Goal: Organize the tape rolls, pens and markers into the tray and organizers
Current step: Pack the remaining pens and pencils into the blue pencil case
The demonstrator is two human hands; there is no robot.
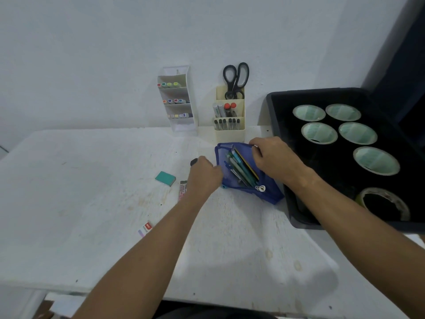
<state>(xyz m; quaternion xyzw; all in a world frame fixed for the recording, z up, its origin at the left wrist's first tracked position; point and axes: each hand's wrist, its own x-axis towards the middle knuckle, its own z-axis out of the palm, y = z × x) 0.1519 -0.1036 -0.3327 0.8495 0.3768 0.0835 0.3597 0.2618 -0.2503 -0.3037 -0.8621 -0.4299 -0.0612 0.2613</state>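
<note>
I am at the blue pencil pouch (249,180), which lies open on the white table (92,180). My left hand (202,176) is curled and pinches the left edge of the pouch to hold it steady. My right hand (273,157) grips the top right edge and pulls the mouth wide. Inside the pouch I can see a bunch of pens (241,169) lying together. They are not sorted yet, I think. Just behind the pouch stands the cream organizer (230,131), and it already holds scissors (235,80), some fat markers and a row of dark pens. Behind the pouch and a bit to the left is the white shelf organizer (181,125), with little colored markers (176,101) on its three shelves. Right of the pouch, touching its corner, is the black tray (276,111). Six tape rolls (319,133) sit in it already, so I think the tape part is done. Left of the pouch some small things are still loose on the table: a teal eraser (165,178), a small black thing (193,161) by my left hand, a thin flat pack (182,189) and a little red and white packet (145,229). I cannot tell what the black thing is. So most is done. The pens in the pouch and the loose bits are left.
</note>
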